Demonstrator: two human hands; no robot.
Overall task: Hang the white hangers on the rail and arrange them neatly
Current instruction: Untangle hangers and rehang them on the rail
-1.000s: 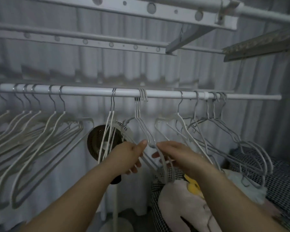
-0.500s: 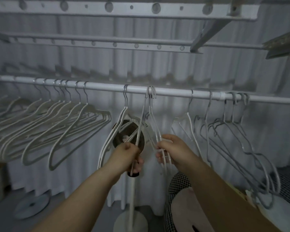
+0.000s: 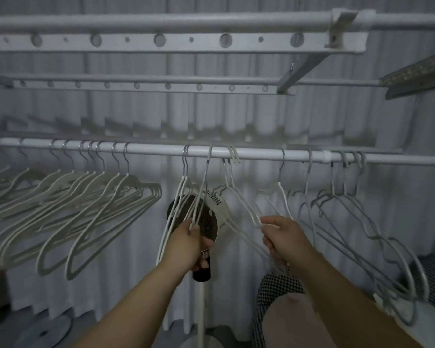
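Two white wire hangers (image 3: 185, 167) hang by their hooks near the middle of the white round rail (image 3: 156, 148). The left hand (image 3: 189, 238) grips their lower wires, its fingers curled round them. Just to the right, another bunch of white wire hangers (image 3: 227, 174) hooks over the rail. Their bodies swing out towards the right hand (image 3: 284, 237), which holds their bent shoulder ends in curled fingers and thumb; how many wires it holds cannot be told.

Towards the left end of the rail a close row of white thick-shouldered hangers (image 3: 126, 189) hangs, all slanting the same way. Towards the right end, two single hangers come first. Beyond them a looser cluster of thin pale grey wire hangers (image 3: 333, 179) hangs tangled together.

Behind the left hand stands a dark round fan head (image 3: 209, 217) on a white pole (image 3: 201, 310). Black-and-white checked fabric (image 3: 269, 290) lies below the right forearm. A white pleated curtain (image 3: 236, 116) backs the rail, with white perforated bars (image 3: 186, 40) above it.
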